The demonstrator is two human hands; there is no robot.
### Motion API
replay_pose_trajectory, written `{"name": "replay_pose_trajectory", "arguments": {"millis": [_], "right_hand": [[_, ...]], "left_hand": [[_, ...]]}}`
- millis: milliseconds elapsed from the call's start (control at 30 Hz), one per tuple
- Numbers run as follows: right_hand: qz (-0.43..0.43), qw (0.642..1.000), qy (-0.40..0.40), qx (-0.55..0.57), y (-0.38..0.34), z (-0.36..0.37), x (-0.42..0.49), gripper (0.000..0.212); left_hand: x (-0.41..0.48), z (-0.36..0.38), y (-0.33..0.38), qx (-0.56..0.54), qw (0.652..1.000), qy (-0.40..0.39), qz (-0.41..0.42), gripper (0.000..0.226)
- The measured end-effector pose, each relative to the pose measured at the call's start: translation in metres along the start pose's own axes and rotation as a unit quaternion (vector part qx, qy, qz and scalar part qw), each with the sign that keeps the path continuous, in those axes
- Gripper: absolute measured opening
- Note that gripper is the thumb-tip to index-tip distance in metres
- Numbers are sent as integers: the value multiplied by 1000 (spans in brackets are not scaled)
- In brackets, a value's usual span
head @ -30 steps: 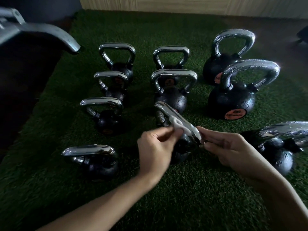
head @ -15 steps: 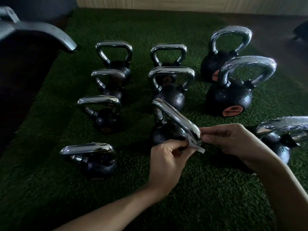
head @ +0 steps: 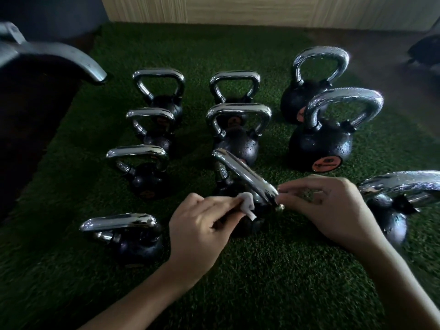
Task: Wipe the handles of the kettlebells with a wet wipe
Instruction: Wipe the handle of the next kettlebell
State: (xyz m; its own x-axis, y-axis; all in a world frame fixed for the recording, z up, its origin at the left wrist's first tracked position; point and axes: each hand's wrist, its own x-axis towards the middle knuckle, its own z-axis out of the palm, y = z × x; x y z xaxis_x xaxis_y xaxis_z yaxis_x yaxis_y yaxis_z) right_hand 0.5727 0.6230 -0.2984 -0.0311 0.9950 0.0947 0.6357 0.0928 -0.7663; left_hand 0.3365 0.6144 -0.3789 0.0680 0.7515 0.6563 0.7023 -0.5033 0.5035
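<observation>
Several black kettlebells with chrome handles stand in three rows on green turf. The near middle kettlebell's handle (head: 245, 176) runs diagonally toward me. My left hand (head: 202, 225) pinches a small white wet wipe (head: 247, 204) against the near end of that handle, on its left side. My right hand (head: 326, 208) pinches the same end of the handle from the right with its fingertips. The kettlebell's black body is mostly hidden behind my hands.
A small kettlebell (head: 128, 234) stands at the near left and a large one (head: 400, 206) at the right edge. Two big kettlebells (head: 328, 136) stand at the back right. A dark bench with a grey metal leg (head: 59, 55) fills the left side. A wooden wall panel lies beyond the turf (head: 262, 282).
My left hand has slid the wipe from the top of the handle down to its near end and under it. My right hand has stayed at that end.
</observation>
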Motion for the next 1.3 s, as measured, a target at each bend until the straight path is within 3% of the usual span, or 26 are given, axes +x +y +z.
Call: {"name": "replay_pose_trajectory", "arguments": {"millis": [167, 300, 333, 400, 500, 600, 767, 1067, 1167, 1300], "right_hand": [[-31, 994, -83, 66, -33, 16, 3, 18], [-15, 990, -52, 128, -33, 18, 11, 19], [-13, 990, -37, 138, -33, 16, 11, 20], [0, 985, -1, 172, -28, 12, 10, 17], [45, 966, 81, 242, -14, -1, 10, 16], [91, 946, 155, 271, -2, -10, 9, 14], [102, 947, 160, 261, 3, -13, 5, 9], [106, 943, 161, 271, 8, -8, 14, 9], [108, 950, 154, 250, 15, -2, 22, 9], [115, 950, 146, 251, 30, 8, 29, 6]], "left_hand": [[35, -20, 11, 52, 997, 31, 41, 20], [48, -21, 18, 95, 992, 20, 77, 26], [48, -21, 19, 89, 995, -2, 51, 31], [43, -19, 20, 16, 993, -66, -94, 45], [39, -10, 18, -175, 921, -109, -330, 60], [47, 6, 19, -206, 888, -97, -399, 91], [60, 35, 34, -149, 894, -98, -412, 134], [71, 52, 42, -151, 889, -66, -428, 143], [77, 47, 35, -143, 890, -113, -417, 143], [91, 23, 7, -112, 898, -262, -337, 137]]}}
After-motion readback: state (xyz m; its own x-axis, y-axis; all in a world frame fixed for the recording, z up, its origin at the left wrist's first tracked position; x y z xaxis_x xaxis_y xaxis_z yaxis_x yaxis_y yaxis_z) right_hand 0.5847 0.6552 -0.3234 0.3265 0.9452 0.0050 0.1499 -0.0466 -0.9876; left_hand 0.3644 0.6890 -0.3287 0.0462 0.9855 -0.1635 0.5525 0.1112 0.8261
